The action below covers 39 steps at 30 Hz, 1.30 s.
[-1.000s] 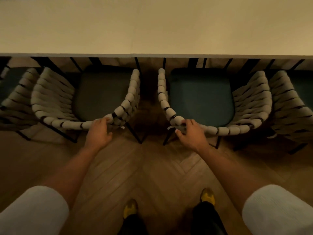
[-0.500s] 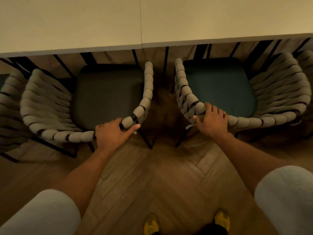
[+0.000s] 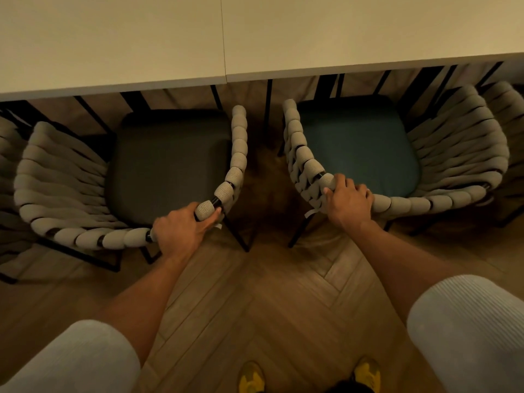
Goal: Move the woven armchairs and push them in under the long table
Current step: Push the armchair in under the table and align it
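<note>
Desk (image 3: 255,32) spans 12 o'clock, with a seam in the top near centre. Herringbone floor (image 3: 269,293) at 6. Two woven armchairs with backs toward me and fronts close to the desk edge; can't tell if they're under it. Dark-seat armchair (image 3: 56,177) at 9–10, teal-seat armchair (image 3: 459,154) at 2–3, gap between them. Left grip (image 3: 181,228) wrapped round the dark-seat armchair's top rail at its back right corner. Right grip (image 3: 348,199) curled over the teal-seat armchair's rail at its back left corner.
</note>
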Each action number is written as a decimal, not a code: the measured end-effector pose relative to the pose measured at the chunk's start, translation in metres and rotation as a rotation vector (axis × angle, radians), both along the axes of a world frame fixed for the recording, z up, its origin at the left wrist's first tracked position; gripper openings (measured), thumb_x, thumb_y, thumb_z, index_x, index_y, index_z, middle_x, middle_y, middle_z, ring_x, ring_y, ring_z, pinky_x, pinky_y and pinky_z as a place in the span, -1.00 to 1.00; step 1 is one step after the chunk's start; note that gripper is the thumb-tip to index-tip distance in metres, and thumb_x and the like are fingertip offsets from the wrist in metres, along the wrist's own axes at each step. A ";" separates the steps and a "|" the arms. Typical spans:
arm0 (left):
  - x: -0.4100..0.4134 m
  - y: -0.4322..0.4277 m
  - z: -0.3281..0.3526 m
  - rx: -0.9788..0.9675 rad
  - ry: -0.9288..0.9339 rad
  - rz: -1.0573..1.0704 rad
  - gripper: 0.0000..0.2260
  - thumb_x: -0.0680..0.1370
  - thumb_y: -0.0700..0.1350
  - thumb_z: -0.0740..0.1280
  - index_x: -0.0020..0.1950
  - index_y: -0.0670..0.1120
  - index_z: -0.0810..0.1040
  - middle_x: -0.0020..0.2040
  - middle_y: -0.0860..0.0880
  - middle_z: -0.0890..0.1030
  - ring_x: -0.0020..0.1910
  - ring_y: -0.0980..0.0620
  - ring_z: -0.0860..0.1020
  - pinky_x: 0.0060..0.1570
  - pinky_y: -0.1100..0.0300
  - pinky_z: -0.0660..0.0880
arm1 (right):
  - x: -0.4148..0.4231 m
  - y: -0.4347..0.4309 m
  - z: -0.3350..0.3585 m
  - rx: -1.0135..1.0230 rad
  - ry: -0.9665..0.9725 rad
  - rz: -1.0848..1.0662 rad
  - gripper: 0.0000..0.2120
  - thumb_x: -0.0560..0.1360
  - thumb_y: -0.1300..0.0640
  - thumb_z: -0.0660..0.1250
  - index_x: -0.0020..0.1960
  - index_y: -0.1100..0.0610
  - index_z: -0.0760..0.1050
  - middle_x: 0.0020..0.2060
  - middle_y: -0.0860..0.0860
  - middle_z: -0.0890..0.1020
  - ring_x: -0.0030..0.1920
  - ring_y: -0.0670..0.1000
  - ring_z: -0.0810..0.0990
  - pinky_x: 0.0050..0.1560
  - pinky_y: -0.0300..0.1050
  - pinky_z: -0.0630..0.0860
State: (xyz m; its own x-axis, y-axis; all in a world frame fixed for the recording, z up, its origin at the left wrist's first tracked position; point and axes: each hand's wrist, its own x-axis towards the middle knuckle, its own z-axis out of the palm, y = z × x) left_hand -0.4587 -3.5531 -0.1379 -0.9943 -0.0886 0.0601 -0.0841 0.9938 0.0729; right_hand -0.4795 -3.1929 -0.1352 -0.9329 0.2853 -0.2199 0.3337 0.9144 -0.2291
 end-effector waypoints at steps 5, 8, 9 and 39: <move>-0.001 0.001 0.002 0.023 0.012 -0.011 -0.40 0.48 0.53 0.09 0.02 0.08 0.64 -0.34 0.00 0.58 -0.39 -0.04 0.54 -0.35 0.08 0.53 | 0.000 0.000 0.000 -0.016 -0.009 -0.002 -0.62 0.70 -0.12 0.11 0.44 0.03 0.28 0.34 0.12 0.51 0.37 0.27 0.41 0.47 0.31 0.23; -0.003 0.005 0.002 0.021 0.007 0.004 -0.38 0.47 0.54 0.08 0.00 0.07 0.63 -0.35 0.01 0.54 -0.39 -0.05 0.53 -0.33 0.09 0.53 | 0.001 0.001 0.000 -0.018 -0.009 -0.004 -0.61 0.70 -0.12 0.11 0.45 0.03 0.28 0.35 0.12 0.51 0.38 0.27 0.41 0.49 0.30 0.21; -0.004 0.006 0.003 0.020 0.001 0.010 -0.38 0.46 0.54 0.08 0.00 0.08 0.63 -0.35 0.01 0.54 -0.38 -0.04 0.53 -0.33 0.09 0.53 | 0.001 0.001 0.000 -0.015 -0.004 -0.002 -0.61 0.70 -0.11 0.11 0.46 0.03 0.28 0.35 0.12 0.51 0.38 0.27 0.41 0.49 0.31 0.20; 0.057 0.373 0.147 0.278 -0.331 -0.519 -0.57 0.58 0.32 0.25 0.32 0.11 0.54 0.13 0.08 0.66 0.09 0.05 0.62 0.10 -0.01 0.59 | 0.162 0.321 0.121 -0.160 -0.094 -0.243 -0.45 0.65 -0.16 0.21 0.54 0.10 0.32 0.46 0.12 0.41 0.42 0.20 0.42 0.37 0.20 0.44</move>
State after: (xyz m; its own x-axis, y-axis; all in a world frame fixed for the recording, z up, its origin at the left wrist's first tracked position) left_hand -0.4014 -3.1802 0.0091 -0.8742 0.4372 -0.2112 0.3370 0.8595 0.3844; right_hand -0.3178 -2.8716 -0.0138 -0.8151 0.4524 -0.3619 0.5647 0.7599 -0.3220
